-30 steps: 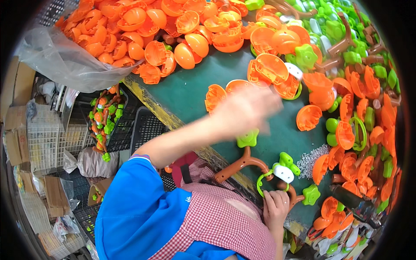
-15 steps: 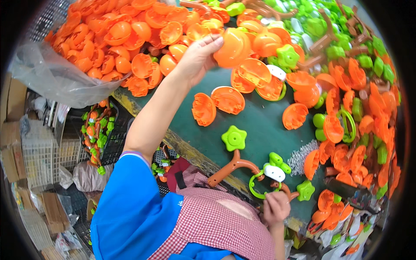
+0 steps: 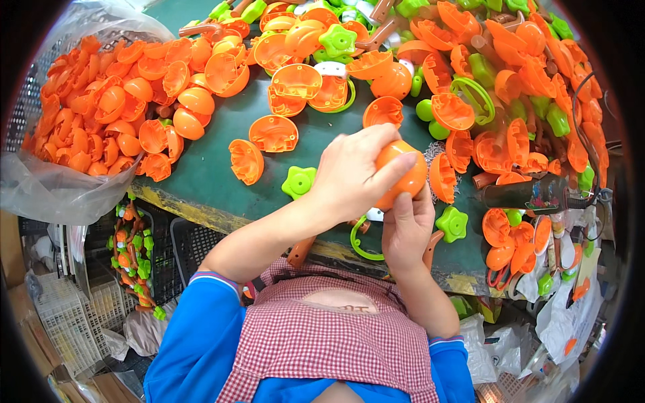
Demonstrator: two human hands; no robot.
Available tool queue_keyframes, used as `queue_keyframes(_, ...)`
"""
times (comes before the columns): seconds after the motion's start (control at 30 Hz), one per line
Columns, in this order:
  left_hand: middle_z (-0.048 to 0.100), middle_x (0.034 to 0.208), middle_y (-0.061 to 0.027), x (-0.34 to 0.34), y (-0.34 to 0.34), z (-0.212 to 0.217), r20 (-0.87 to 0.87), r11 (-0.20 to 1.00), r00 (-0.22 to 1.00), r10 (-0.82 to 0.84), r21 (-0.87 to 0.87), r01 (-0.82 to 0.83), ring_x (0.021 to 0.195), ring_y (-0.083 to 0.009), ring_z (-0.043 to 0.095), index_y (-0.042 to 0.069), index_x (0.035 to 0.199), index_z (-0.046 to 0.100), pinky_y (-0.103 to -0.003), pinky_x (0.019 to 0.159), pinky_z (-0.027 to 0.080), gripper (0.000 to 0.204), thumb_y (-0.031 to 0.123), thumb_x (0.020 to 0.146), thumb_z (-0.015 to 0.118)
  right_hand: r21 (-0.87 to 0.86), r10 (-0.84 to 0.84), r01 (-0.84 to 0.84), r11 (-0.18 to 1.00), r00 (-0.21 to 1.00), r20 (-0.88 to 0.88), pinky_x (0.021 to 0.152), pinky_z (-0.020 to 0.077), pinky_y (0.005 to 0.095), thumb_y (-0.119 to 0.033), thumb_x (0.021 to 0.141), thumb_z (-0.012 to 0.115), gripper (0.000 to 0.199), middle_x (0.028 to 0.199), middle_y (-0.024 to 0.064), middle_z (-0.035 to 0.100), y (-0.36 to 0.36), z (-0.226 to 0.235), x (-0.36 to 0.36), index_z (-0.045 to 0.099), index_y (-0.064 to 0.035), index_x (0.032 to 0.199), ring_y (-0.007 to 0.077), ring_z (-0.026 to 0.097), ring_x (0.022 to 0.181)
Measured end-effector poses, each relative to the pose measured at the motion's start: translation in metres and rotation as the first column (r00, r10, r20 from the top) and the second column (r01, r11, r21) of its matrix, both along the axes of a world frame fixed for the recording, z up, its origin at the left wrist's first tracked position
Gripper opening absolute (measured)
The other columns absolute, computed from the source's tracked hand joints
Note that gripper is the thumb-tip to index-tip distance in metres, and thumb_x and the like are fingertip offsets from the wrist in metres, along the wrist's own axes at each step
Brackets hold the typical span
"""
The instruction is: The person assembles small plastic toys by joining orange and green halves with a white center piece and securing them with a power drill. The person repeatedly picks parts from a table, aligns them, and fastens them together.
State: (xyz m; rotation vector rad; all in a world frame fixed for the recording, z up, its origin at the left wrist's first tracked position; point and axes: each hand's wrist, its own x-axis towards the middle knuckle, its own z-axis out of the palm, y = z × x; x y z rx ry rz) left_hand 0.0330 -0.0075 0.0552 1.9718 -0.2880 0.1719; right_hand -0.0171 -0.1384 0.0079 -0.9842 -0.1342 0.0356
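Just right of the frame's centre both hands meet on one orange half-shell, held above the near edge of the dark green surface; the left hand comes in from the lower left and wraps over the top of it, fingers curled down its far side, its grip closed on the shell; the right hand rises from below and closes on the underside, thumb pointing up against the shell's lower right edge; how the shell's inner face stands cannot be told, since the hands cover it; a light green ring shows just under the left wrist, partly hidden; to the left of the hands a green star-shaped piece lies flat on the surface, and another green star lies just right of the right hand; two open orange shells lie near the first star; a large heap of orange shells spills from a clear plastic bag in the upper left of the frame; mixed orange and green parts crowd the upper right.
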Motion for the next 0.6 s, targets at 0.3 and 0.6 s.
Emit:
queue_keyframes(0.3, 0.058, 0.057, -0.0132, 0.018, -0.018, -0.024, -0.001, 0.992, 0.997, 0.077, -0.098, -0.077, 0.052, -0.0363, 0.056, 0.002, 0.076, 0.061, -0.040, 0.051, 0.045, 0.037, 0.035, 0.094, 0.060, -0.092, -0.011, 0.007, 0.996, 0.999, -0.041, 0.089, 0.0469, 0.0263, -0.025, 0.100, 0.058, 0.040, 0.117, 0.0068, 0.061, -0.014, 0.007, 0.008, 0.050, 0.0030, 0.127, 0.0115, 0.059, 0.102)
queue_keyframes(0.6, 0.049, 0.054, 0.0000, 0.013, -0.038, -0.012, -0.212, 0.782, 0.970, -0.117, -0.622, -0.042, 0.052, -0.0092, 0.047, 0.002, 0.067, 0.055, -0.027, 0.054, 0.042, 0.033, 0.023, 0.090, 0.064, -0.497, -0.199, 0.574, 0.651, 0.761, 0.618, 0.046, 0.0380, 0.0327, -0.024, 0.100, 0.054, 0.033, 0.062, 0.0053, 0.051, -0.011, 0.008, 0.018, 0.054, -0.0020, 0.075, 0.0185, 0.048, 0.048)
